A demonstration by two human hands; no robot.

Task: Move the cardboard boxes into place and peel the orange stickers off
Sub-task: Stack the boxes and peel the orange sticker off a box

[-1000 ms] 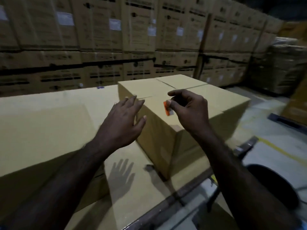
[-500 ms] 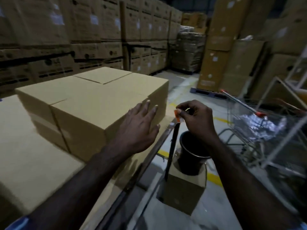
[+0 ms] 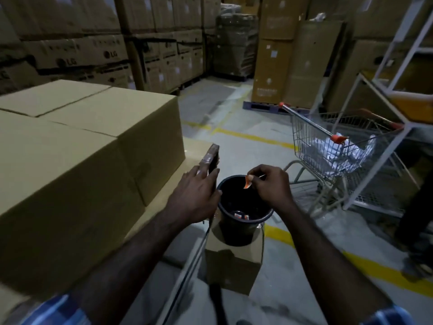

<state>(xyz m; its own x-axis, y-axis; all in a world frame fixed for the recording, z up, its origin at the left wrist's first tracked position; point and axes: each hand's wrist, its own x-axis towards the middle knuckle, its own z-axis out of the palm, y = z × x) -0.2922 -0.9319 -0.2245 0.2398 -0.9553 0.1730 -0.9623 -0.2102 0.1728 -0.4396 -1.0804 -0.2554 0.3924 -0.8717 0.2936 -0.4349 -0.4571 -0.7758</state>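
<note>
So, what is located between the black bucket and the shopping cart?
In the head view, only bare grey floor with a yellow line lies between the black bucket and the shopping cart; the right hand hovers above that stretch.

right hand (image 3: 273, 186) pinches small orange sticker (image 3: 247, 183) over round black plastic bucket (image 3: 243, 227) | left hand (image 3: 195, 197) flat, fingers straight | plain brown cardboard box (image 3: 77, 165) at left

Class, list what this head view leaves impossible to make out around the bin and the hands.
- Black bin floor: too dark; only some orange scraps show.
- Orange sticker: print too small, partly covered by right hand fingers.
- Left hand: contact with the bin unclear.
- Trolley contents: blurred.
</note>
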